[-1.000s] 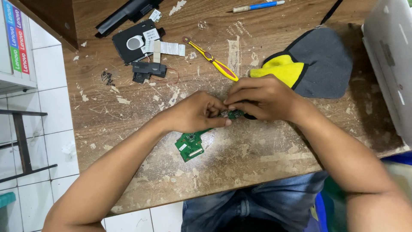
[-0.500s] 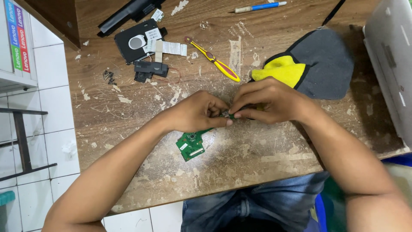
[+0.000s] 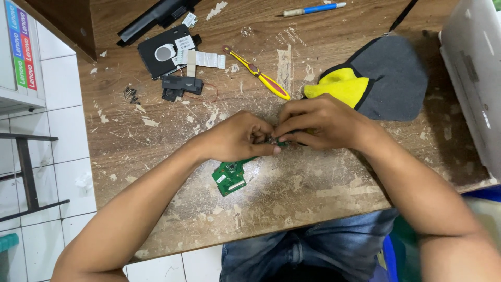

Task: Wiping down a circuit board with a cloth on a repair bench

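**Two hands pinch a small green circuit board at the middle of a worn wooden table**

Both hands meet at the centre of the frame. The left hand and the right hand close their fingertips on one end of a green circuit board, which runs from the fingers down and to the left and seems to rest on the table. The fingers cover that end, so exactly what they pinch there is hidden; both grips are narrow, thumb against fingertip, closed on the board or a small part fixed to it.

The board looks thin, light and stiff, with small parts and connectors on its face. I judge it fragile: it would snap or lose a part if bent or pressed on its face. The safest hold is by the bare edges, with little force, away from the connectors.

Just above the right hand lies a yellow cloth on a grey pad. A yellow-handled screwdriver lies at the upper middle, well apart from the hands. At the upper left sit a black drive, a white flat cable, a small black part with thin red wire, and a few loose screws. A blue pen lies along the top edge. A grey case fills the right edge.
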